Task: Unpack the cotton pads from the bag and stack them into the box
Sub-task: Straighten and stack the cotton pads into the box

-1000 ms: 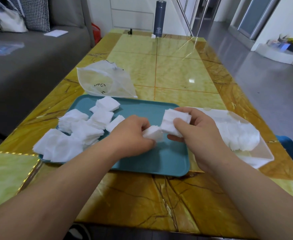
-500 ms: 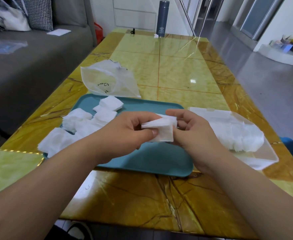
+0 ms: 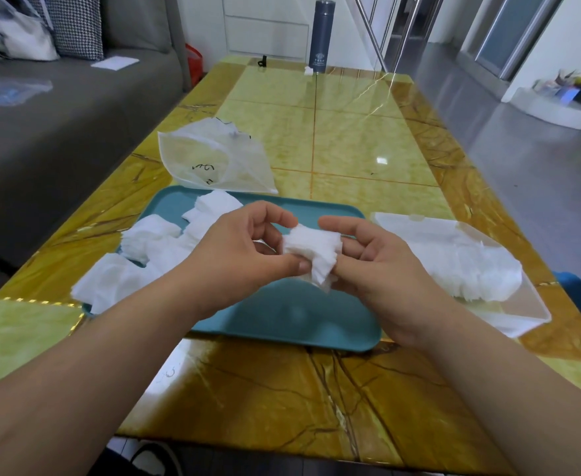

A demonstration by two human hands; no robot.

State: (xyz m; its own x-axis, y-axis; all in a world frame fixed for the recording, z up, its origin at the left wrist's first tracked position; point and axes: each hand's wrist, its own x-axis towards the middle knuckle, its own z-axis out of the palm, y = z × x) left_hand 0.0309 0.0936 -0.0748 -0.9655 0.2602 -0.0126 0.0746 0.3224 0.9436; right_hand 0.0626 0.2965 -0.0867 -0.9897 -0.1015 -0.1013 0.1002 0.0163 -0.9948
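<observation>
Both hands hold a small stack of white cotton pads (image 3: 311, 253) above the teal tray (image 3: 296, 314). My left hand (image 3: 244, 255) pinches the stack's left side with thumb and fingers. My right hand (image 3: 368, 259) cradles its right side, fingers curled around it. Loose cotton pads (image 3: 137, 259) lie heaped on the tray's left part. The clear plastic box (image 3: 509, 304) sits to the right of the tray with cotton pads (image 3: 467, 269) stacked inside. The near-empty translucent bag (image 3: 213, 159) lies behind the tray.
A yellow marble table (image 3: 350, 132) carries everything. A dark flask (image 3: 320, 36) stands at its far end. A grey sofa (image 3: 58, 108) runs along the left with a handbag (image 3: 17, 36) on it. Grey floor lies to the right.
The two separate bunches of pads have been brought together into one stack between both hands, which now sits slightly higher and more fanned out.
</observation>
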